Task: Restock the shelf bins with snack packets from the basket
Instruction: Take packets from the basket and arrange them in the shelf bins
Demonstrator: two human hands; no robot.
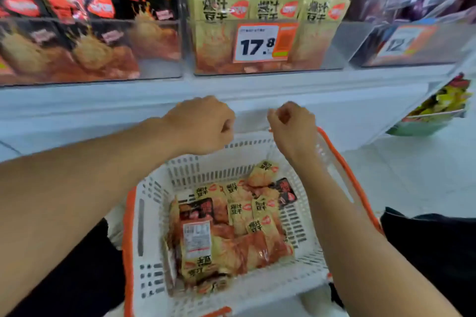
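Right now my left hand [203, 125] and right hand [292, 125] both hover curled into loose fists, holding nothing, above the far rim of the white basket [154, 216], where the yellow snack packets [253, 213] lie jumbled with a few black packets [286, 192]. The risk, I reckon, is grabbing a black one by mistake and dropping it into the yellow bin [265, 44] with the 17.8 price tag [257, 42], rather than the black bin [90, 41] beside it. That yellow bin looks nearly full, so packets could slide off; the clear front wall and the basket's orange handle [347, 170] near my right wrist stand in the way.
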